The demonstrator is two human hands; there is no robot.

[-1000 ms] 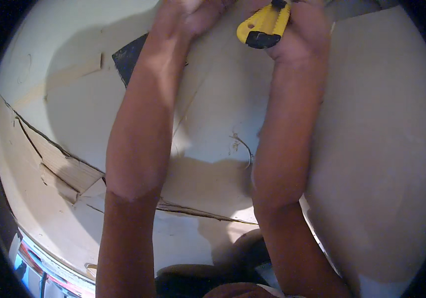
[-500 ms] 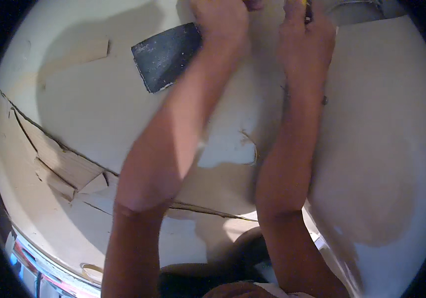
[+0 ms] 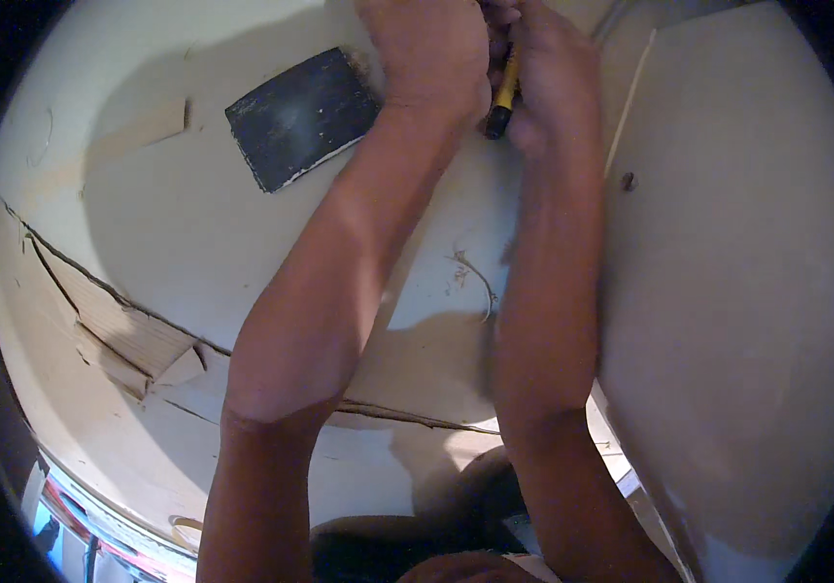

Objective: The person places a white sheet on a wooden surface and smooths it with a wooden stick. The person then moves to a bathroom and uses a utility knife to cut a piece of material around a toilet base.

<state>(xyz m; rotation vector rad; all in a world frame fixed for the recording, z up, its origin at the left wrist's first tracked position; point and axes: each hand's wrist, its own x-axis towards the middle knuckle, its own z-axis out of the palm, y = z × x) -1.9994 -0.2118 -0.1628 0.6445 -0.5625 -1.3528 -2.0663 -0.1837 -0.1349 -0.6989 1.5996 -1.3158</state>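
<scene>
My two hands are close together at the top edge of the head view, over a pale surface. A slim yellow tool handle with a black end lies between them, against the palm side of my right hand. That hand is closed around it; the tool's other end is hidden. My left hand is just left of the handle, its fingers curled in toward the right hand. What those fingers hold, if anything, cannot be made out. A black rectangular sheet with a worn, whitish edge lies left of my left wrist.
A dried plant sprig lies between my forearms. Torn brown cardboard and a long crack-like seam are at the left. A pale panel rises along the right, with a small screw-like spot. A tape-like ring sits at lower left.
My right hand has moved left, up against my left hand, bringing the yellow handle between them. The view has shifted slightly, and more of the black sheet shows.
</scene>
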